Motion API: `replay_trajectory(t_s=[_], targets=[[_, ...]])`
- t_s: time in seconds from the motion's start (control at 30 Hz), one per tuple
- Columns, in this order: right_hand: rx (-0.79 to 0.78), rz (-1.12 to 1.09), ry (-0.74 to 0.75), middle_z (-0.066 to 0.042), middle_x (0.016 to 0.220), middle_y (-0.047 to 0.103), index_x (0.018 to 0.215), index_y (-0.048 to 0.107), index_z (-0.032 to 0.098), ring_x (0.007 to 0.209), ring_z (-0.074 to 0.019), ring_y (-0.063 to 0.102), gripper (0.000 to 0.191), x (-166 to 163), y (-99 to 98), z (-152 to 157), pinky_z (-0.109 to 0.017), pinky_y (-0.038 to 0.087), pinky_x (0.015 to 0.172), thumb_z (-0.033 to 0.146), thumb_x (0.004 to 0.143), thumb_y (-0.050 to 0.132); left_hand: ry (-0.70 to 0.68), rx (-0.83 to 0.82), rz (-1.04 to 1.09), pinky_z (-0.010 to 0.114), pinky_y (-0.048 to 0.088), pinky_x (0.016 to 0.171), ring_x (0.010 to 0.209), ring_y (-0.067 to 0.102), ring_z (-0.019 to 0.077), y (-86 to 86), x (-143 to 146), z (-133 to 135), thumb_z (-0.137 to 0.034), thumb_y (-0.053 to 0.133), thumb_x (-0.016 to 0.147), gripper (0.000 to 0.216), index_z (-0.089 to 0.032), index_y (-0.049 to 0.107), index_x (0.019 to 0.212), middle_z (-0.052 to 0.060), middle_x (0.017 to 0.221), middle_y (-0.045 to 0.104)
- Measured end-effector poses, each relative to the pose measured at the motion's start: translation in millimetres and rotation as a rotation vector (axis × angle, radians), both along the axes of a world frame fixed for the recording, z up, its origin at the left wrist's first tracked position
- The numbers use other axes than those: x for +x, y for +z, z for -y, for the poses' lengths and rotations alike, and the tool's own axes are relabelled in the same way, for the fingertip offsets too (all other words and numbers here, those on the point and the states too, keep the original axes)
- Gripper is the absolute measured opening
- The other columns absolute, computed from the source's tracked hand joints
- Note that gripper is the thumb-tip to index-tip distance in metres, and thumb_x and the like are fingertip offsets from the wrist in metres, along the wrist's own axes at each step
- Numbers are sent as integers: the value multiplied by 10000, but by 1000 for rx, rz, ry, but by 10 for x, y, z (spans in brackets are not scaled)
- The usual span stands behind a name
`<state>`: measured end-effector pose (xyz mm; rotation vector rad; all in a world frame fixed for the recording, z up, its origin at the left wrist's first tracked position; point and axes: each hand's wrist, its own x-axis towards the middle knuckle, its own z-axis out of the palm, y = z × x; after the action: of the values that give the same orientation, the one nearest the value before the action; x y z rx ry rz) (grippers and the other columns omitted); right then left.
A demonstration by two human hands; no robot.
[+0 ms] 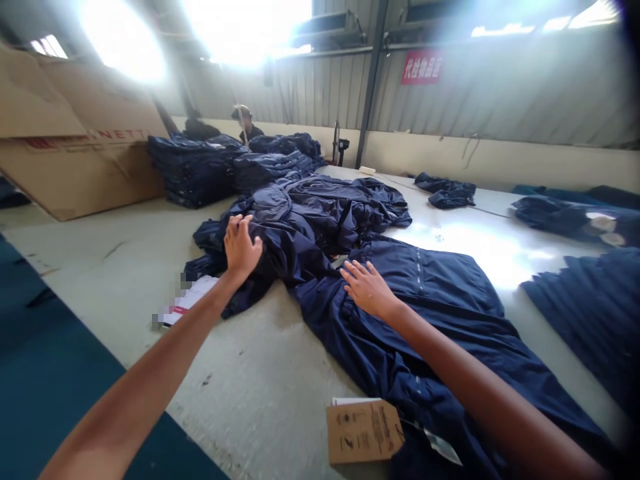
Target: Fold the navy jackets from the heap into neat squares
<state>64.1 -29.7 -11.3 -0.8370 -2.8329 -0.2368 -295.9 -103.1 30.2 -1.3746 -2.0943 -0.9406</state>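
Loosely heaped, thin navy garment (320, 293), creased and faintly sheeny, across a pale table (115, 300). Left hand (242, 248) arched over a fold, grip unclear; right hand (367, 289) flat and open, fingers spread on smooth cloth. Cardboard tag (364, 431) beside the hem.

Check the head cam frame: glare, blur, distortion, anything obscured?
Head view: the roof skylights blow out to white, and glare washes the tabletop beside the navy garment. Wide-angle distortion bows the frame edges and stretches the left forearm. Pixelated patches obscure edges of the white paper. The hands look fairly sharp.
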Motion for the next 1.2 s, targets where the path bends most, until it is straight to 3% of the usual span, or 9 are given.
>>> replay_trajectory(t_s=[0.17,0.27,0.37,0.53,0.67,0.8,0.97,1.1,1.2], targets=[[19,-57,56,-151,1656,434,1526,554,198,1539,-331,378,486,-160,162,55,-584,302,1241,264,1053,464,-130,-316,-24,536,380,1195,1375,535,368,169,-725,-103,-145,686,810,368,-160,699,1177,148,1375,657],[6,-97,56,-145,1640,458,1498,583,221,1522,-329,405,463,-127,217,56,-581,310,1237,251,1043,500,-200,-323,-41,483,473,1104,1146,648,287,360,-860,-139,-148,637,874,177,-178,712,1032,84,1152,734],[-95,-222,50,-131,1554,557,1408,657,251,1432,-304,520,396,-130,260,-20,-525,391,1197,253,1031,535,-274,-244,-87,424,484,1096,1108,617,217,706,-870,-127,-110,551,932,197,-160,693,1059,51,1110,707],[-580,-705,52,-84,1156,753,1229,726,214,981,-212,741,292,-434,539,-208,-358,589,885,248,988,566,-503,-93,-236,395,445,1155,1184,552,173,1313,-443,2,-127,585,933,184,-172,693,1075,52,1190,633],[-1070,-937,229,-69,1025,773,1203,707,200,807,-190,751,317,-747,1013,-166,-289,592,668,407,975,630,-813,28,-376,434,470,1140,1260,549,212,1551,279,153,-179,648,935,390,-213,618,1322,86,1291,594],[-1373,-1099,313,-33,1080,756,1259,671,261,946,-190,748,438,-884,1296,-33,-297,625,762,476,890,770,-970,-16,-371,502,457,1159,1377,518,291,1532,788,203,-333,710,948,560,-266,514,1468,118,1421,550],[-1299,-1264,12,27,854,705,1105,698,219,711,-117,674,367,-834,1152,-49,-237,588,668,271,775,850,-863,52,-77,570,426,1170,1439,472,376,1215,830,110,-633,888,719,1026,-230,426,1543,193,1537,489],[-1258,-1247,41,19,898,708,1090,689,217,723,-126,671,380,-702,1009,-71,-279,596,720,381,774,820,-872,-160,353,446,564,984,1136,690,292,912,787,51,-660,817,767,696,-192,627,1246,127,1218,713],[-1035,-1098,85,-25,1112,720,1184,676,226,791,-147,668,535,-598,1005,-55,-287,581,724,415,713,844,-924,-168,472,385,568,934,997,702,237,806,818,46,-579,804,782,489,-194,657,1044,62,1019,738]])
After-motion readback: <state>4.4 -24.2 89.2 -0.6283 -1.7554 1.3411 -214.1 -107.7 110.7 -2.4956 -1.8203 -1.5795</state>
